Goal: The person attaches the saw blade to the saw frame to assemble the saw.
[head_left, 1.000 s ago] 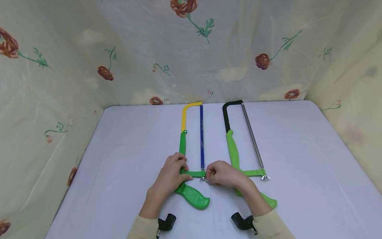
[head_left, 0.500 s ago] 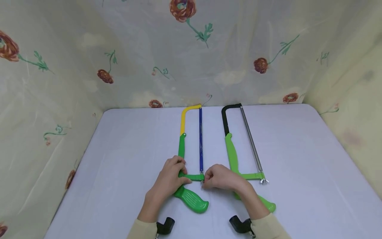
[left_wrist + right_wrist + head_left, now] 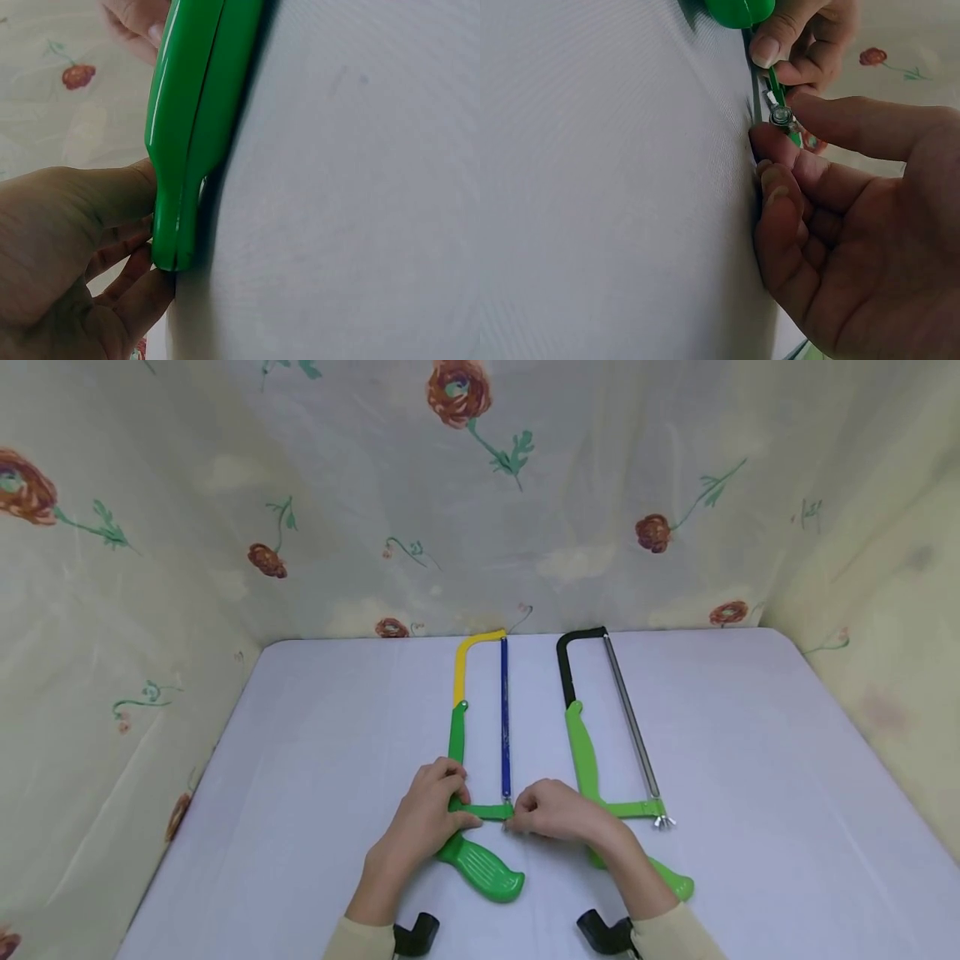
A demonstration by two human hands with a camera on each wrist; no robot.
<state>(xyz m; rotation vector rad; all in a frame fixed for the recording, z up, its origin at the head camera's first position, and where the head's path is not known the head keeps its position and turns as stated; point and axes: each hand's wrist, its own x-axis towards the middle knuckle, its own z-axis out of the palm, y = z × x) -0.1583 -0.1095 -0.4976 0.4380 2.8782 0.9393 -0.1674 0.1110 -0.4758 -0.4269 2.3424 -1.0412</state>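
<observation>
A hacksaw with a green handle [image 3: 491, 870], a yellow front frame [image 3: 460, 668] and a blue blade [image 3: 505, 718] lies flat on the table. My left hand [image 3: 426, 802] grips its green frame where the handle meets the crossbar [image 3: 491, 812], thumb along the bar. At the blade's near end, my right hand [image 3: 558, 810] pinches a small metal wing nut [image 3: 781, 115] between thumb and index finger. In the right wrist view its other fingers are curled below. The fingers mostly cover the wing nut in the head view.
A second hacksaw with a light green handle [image 3: 583, 752], black front frame [image 3: 566, 660] and grey blade [image 3: 632, 718] lies to the right, partly under my right forearm. Its wing nut [image 3: 663, 822] shows. Flower-patterned cloth [image 3: 337, 585] hangs behind the white table [image 3: 322, 735].
My right hand has moved slightly left and its thumb and finger have closed on the wing nut, which showed uncovered earlier. My left hand keeps its grip. The head view has tilted slightly.
</observation>
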